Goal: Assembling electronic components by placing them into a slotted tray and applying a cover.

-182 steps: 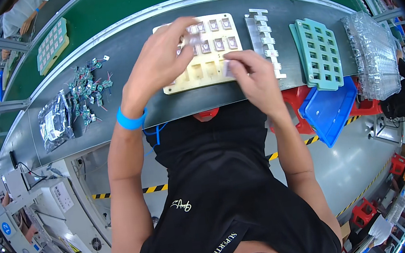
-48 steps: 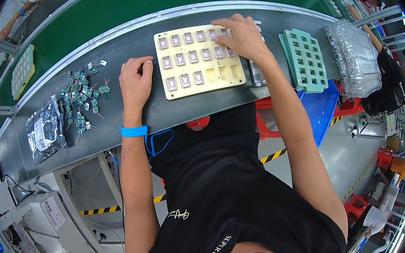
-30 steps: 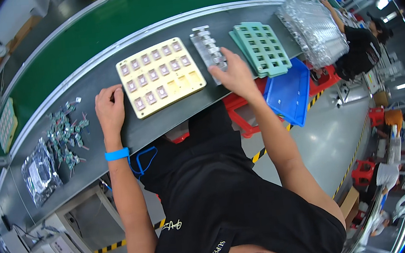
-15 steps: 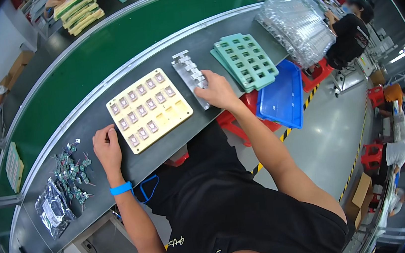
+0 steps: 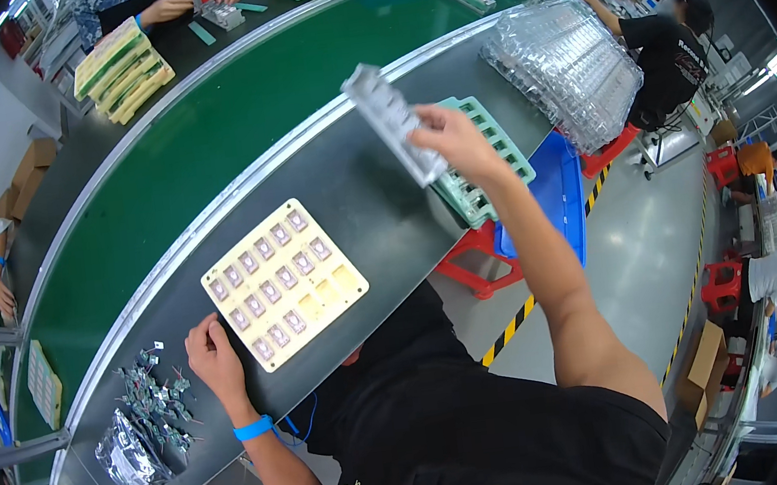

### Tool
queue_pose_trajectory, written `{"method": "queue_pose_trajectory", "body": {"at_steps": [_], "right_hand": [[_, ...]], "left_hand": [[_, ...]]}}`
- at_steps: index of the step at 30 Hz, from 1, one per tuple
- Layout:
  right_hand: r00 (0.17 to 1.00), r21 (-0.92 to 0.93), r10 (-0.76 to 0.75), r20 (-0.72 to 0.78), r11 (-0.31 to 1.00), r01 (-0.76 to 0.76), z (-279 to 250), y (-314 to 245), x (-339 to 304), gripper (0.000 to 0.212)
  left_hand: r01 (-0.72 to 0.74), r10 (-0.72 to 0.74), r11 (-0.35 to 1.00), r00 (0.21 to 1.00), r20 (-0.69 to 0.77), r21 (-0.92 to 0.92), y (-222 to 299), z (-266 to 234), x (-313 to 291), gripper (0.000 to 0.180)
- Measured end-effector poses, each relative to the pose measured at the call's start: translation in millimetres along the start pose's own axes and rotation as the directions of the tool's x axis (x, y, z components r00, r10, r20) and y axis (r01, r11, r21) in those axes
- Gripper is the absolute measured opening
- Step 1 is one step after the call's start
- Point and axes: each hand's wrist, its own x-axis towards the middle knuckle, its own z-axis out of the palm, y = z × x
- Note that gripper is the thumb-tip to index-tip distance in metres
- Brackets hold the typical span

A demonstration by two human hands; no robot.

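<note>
My right hand [image 5: 458, 139] grips a grey metal fixture [image 5: 391, 122], a long narrow block held tilted above the bench. Motion blurs it, so its details do not show. Behind and under this hand lie green trays with square openings [image 5: 491, 130], stacked and partly covered. My left hand [image 5: 214, 355] rests on the bench with fingers curled in, close by the left edge of a cream tray [image 5: 322, 331]. I see nothing in that hand. Small pinkish rectangular parts [image 5: 285, 275] fill most of the tray's pockets; several pockets at its right are bare.
Small wired green parts [image 5: 152, 399] and a silvery plastic bag [image 5: 131, 463] lie at left. Clear plastic trays [image 5: 570, 68] are piled at right, near a blue bin [image 5: 555, 190] and red stool [image 5: 477, 266]. A green conveyor [image 5: 202, 120] runs behind; a co-worker's hands [image 5: 198, 1] work beyond it.
My right hand has lifted the metal fixture off the bench and carried it up and to the right, towards the green trays. My left hand stays beside the cream tray. The whole view has shifted.
</note>
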Motion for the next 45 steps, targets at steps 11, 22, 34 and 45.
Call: {"method": "queue_pose_trajectory", "body": {"at_steps": [11, 22, 34, 45], "right_hand": [[0.975, -0.751, -0.19, -0.12, 0.659, 0.036, -176, 77, 163, 0.063], [0.98, -0.86, -0.192, -0.05, 0.507, 0.056, -178, 92, 150, 0.059], [0.958, -0.822, -0.024, -0.287, 0.52, -0.233, -153, 79, -46, 0.056], [0.878, -0.378, -0.052, -0.477, 0.914, -0.151, -142, 126, -79, 0.037]], "left_hand": [[0.032, -0.033, 0.997, 0.999, 0.011, 0.067, 4, 8, 3, 0.015], [0.069, -0.07, 0.993, 0.998, 0.01, 0.095, 1, 8, 3, 0.015], [0.04, -0.041, 0.999, 0.999, 0.026, 0.03, 0, 2, 0, 0.014], [0.05, -0.046, 0.992, 0.998, 0.035, -0.112, -2, 1, -4, 0.017]]}}
